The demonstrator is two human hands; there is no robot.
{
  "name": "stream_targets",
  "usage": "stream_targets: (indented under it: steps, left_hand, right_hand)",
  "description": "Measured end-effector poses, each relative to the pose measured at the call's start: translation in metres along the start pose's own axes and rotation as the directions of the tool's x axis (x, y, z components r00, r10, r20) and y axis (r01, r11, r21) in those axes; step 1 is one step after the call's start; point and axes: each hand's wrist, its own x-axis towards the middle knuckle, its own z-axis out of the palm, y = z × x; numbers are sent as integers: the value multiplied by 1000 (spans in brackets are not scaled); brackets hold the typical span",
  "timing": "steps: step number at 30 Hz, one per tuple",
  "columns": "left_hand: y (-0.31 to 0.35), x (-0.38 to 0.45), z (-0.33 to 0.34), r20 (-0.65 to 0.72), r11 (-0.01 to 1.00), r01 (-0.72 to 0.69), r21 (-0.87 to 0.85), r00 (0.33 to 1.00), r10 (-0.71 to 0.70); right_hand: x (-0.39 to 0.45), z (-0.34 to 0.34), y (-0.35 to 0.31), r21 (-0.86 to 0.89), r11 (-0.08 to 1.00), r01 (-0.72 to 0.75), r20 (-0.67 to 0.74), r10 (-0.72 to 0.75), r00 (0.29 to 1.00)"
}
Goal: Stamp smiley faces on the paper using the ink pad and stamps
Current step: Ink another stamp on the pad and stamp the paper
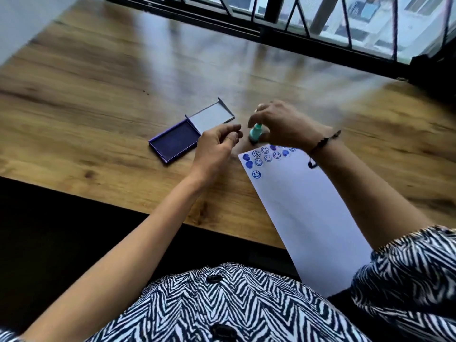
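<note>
A white sheet of paper point(303, 208) lies slanted on the wooden table point(98, 99), its far end covered with several blue smiley prints and ink blots point(261, 156). My right hand point(283, 124) pinches a small teal stamp point(255, 132), which points down just beyond the paper's far left corner. My left hand point(217, 144) hovers beside it with curled, parted fingers and holds nothing. The purple ink pad point(176, 141) lies open to the left, its pale lid point(213, 116) flipped back.
A black metal window grille point(320, 25) runs along the table's far edge. The table's near edge point(172, 218) drops to a dark floor. A dark cord bracelet point(323, 143) circles my right wrist.
</note>
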Motion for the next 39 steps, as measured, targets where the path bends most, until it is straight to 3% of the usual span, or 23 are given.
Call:
stream_targets:
  steps: [5, 8, 10, 13, 18, 20, 26, 29, 31, 35, 39]
  left_hand:
    - [-1, -4, -2, -15, 1000, 11, 2, 1000, -11]
    - [-4, -6, -8, -32, 999, 23, -25, 999, -24]
    - [-6, -8, -12, -26, 994, 49, -98, 998, -52]
    - [-9, -11, -20, -43, 984, 65, -165, 996, -73]
    - [-14, -19, -40, -60, 988, 36, -153, 997, -46]
    - [-14, -21, -46, -111, 993, 8, -118, 994, -22]
    - [-12, -27, -70, -191, 992, -94, -89, 979, 76]
    - [-14, -30, -79, -239, 992, -56, -112, 971, 28]
    - [-16, -31, -85, -304, 980, -32, -198, 952, -30]
    - [-24, -33, -96, -482, 951, -46, -305, 869, -112]
    - [-35, -34, -99, -566, 958, -55, -281, 816, -120]
  right_hand:
    - [-3, 17, -7, -20, 999, -31, -4, 31, 1000]
    - [-7, 26, -21, 253, 960, -121, -231, 182, 956]
    - [-12, 31, -38, 522, 843, -134, -336, 347, 876]
    - [-18, 41, -61, 847, 515, -129, -180, 507, 843]
    - [-11, 48, -82, 977, 200, -74, -50, 552, 832]
    - [-5, 44, -88, 988, 147, -41, -44, 533, 845]
    - [14, 33, -95, 948, 310, -72, -57, 388, 920]
    - [21, 31, -103, 922, 386, -14, -121, 321, 939]
    - [26, 31, -109, 869, 491, 56, -220, 283, 934]
    - [45, 30, -113, 592, 796, 130, -415, 163, 895]
    - [72, 37, -116, 172, 982, 70, -330, -10, 944]
